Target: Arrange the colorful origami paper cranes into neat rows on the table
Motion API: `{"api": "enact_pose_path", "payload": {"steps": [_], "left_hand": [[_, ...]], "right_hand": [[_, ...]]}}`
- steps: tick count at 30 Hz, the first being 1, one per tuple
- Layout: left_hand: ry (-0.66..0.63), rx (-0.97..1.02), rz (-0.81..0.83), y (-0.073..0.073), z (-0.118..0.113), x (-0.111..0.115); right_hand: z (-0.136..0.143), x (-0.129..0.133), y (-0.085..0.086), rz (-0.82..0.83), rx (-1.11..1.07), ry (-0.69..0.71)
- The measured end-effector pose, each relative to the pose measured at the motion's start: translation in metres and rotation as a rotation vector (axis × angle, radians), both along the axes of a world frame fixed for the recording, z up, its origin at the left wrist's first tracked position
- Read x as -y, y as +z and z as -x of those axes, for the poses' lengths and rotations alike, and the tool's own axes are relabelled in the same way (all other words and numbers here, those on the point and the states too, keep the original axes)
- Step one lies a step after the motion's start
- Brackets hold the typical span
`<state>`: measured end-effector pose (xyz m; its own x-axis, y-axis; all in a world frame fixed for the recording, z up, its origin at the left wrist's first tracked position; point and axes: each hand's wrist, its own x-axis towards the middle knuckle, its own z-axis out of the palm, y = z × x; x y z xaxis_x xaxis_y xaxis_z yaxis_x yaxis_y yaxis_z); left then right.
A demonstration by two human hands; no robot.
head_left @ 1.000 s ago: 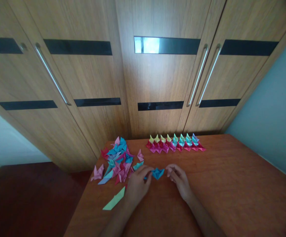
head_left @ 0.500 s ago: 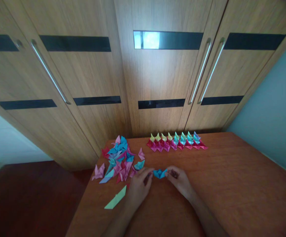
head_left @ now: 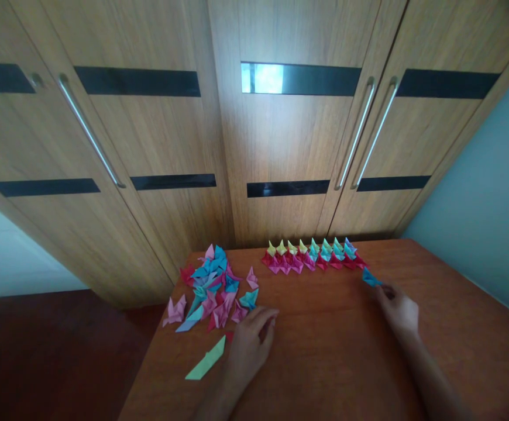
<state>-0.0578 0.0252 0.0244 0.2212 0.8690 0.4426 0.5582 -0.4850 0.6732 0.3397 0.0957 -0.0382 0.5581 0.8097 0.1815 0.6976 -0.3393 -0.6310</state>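
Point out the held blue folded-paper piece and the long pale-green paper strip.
Held blue folded-paper piece [head_left: 371, 278], head view: middle of its folded body.
Long pale-green paper strip [head_left: 206, 362], head view: middle of its upper face.

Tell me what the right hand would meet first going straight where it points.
Likely the red folded paper at the right end of the front row, just past the blue paper the right hand holds; depth is unclear.

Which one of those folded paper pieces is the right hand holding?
The pointed blue paper piece pinched in the right hand, near the right end of the multicoloured paper rows; other blue pieces lie heaped at left.
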Motion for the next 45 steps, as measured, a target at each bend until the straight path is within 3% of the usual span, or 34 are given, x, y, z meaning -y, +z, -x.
{"api": "enact_pose_path", "payload": {"steps": [5, 13, 32, 39, 42, 45], "left_hand": [[0.005, -0.012, -0.012, -0.002, 0.001, -0.001], [0.011, -0.02, -0.006, -0.004, 0.003, -0.002], [0.016, -0.064, 0.004, -0.011, 0.007, -0.004], [0.193, -0.092, -0.025, -0.006, 0.027, -0.017], [0.29, -0.117, 0.014, -0.003, 0.039, -0.023], [0.306, -0.155, 0.028, -0.003, 0.044, -0.024]], "right_hand": [[-0.009, -0.006, -0.002, 0.272, 0.21, -0.003], [0.01, -0.026, 0.011, 0.401, 0.244, -0.014], [0.012, -0.039, 0.012, 0.393, 0.231, -0.01], [0.025, -0.024, 0.006, 0.273, 0.19, -0.048], [0.043, -0.016, 0.005, 0.288, 0.197, 0.037], [0.066, -0.011, 0.008, 0.321, 0.208, 0.175]]}}
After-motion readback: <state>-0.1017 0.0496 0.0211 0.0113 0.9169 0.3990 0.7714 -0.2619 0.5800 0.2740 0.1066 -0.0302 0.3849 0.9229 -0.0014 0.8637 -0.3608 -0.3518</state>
